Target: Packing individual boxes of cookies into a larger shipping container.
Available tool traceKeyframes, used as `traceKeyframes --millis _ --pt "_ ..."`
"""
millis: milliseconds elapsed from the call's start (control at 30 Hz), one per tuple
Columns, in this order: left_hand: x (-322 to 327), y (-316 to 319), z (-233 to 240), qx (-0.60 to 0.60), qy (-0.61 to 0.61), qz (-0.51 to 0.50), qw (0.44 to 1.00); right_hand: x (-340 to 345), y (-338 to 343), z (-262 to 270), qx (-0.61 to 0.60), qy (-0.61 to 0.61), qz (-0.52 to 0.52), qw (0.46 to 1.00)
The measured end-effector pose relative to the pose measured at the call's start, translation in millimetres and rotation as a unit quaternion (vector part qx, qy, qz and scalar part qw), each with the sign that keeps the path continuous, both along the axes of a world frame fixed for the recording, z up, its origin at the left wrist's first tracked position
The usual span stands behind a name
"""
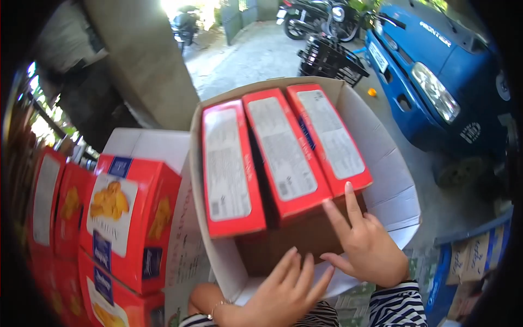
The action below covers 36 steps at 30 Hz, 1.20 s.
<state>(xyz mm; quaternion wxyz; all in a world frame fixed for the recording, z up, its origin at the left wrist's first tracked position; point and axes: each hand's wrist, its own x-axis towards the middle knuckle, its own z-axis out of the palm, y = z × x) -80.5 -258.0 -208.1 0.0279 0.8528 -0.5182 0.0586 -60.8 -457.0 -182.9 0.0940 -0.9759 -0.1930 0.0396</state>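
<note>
Three red food cartons with pale printed panels stand side by side in an open white cardboard box: a left carton (229, 167), a middle carton (286, 149) and a right carton (331, 135). The box's near part shows bare brown cardboard. My right hand (365, 245) has its fingers spread, two fingertips at the near ends of the middle and right cartons. Over the near side of the white box (392, 184) is my left hand (282, 282), fingers apart and holding nothing.
More red cartons (135, 220) are stacked at the left beside another white box. A blue truck (441, 73) stands at the right, with a black plastic crate (333, 59) and motorcycles (322, 18) behind. At the lower right are brown cardboard boxes (470, 257).
</note>
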Motion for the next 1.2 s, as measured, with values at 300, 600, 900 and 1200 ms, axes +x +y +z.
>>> traceKeyframes --millis 300,600,900,1200 --pt "-39.8 -11.4 -44.4 -0.219 -0.145 0.172 0.949 -25.8 2.4 -32.6 0.158 -0.096 0.114 0.976" --pt "-63.2 -15.1 -55.2 -0.294 -0.169 0.168 0.926 -54.6 -1.3 -39.5 0.173 -0.072 0.019 0.982" --pt "-100.3 -2.8 -59.2 -0.294 -0.190 0.177 0.920 -93.1 10.7 -38.7 0.210 -0.128 0.064 0.967" --pt "-115.1 5.1 -62.3 -0.304 -0.205 0.180 0.913 -111.3 20.2 -39.2 0.237 -0.138 0.088 0.957"
